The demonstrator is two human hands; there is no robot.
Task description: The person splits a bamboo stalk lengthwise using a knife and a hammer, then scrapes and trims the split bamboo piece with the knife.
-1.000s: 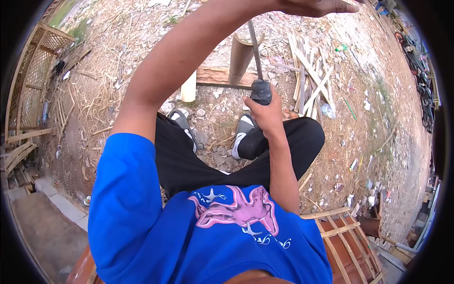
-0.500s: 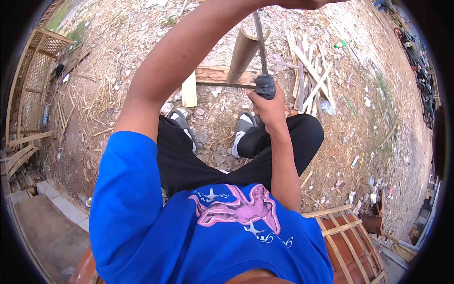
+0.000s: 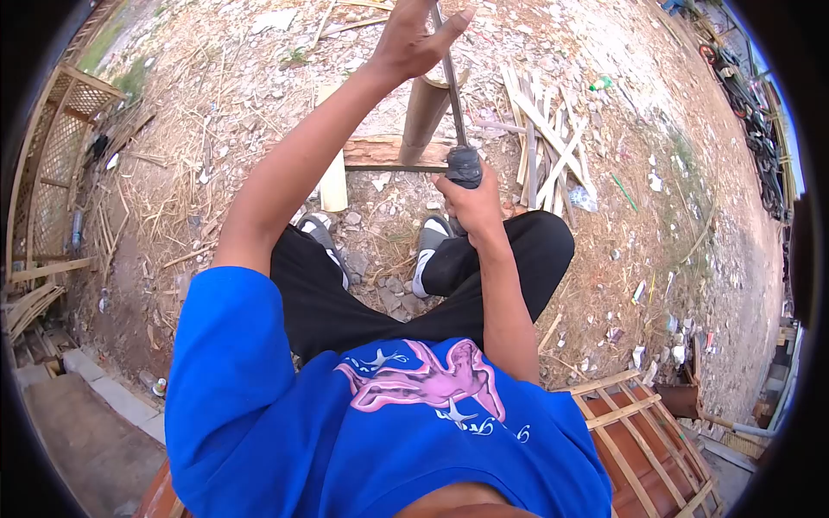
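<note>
My right hand (image 3: 475, 198) is wrapped around the black, tape-like handle (image 3: 465, 164) of a long-bladed knife. Its narrow dark blade (image 3: 452, 95) points up and away, passing beside a thick bamboo piece (image 3: 423, 121); whether it touches the bamboo I cannot tell. The bamboo leans with its lower end at a rough wooden block (image 3: 371, 152) on the ground. At the top edge my left hand (image 3: 416, 43) is near the upper blade and the bamboo's top, fingers apart, one digit stretched out to the right. Its upper fingers are partly cut off by the frame.
A pale flat board (image 3: 333, 181) lies left of the block. Split strips (image 3: 553, 138) are piled to the right. Slatted bamboo framing (image 3: 635, 423) stands at lower right, lattice panels (image 3: 52, 164) at left. Stones and litter cover the ground; motorbikes (image 3: 747, 121) stand far right.
My left hand has come back from the top edge toward me and to the left, so more of it shows. My right hand keeps its hold on the knife; the whole view has shifted slightly.
</note>
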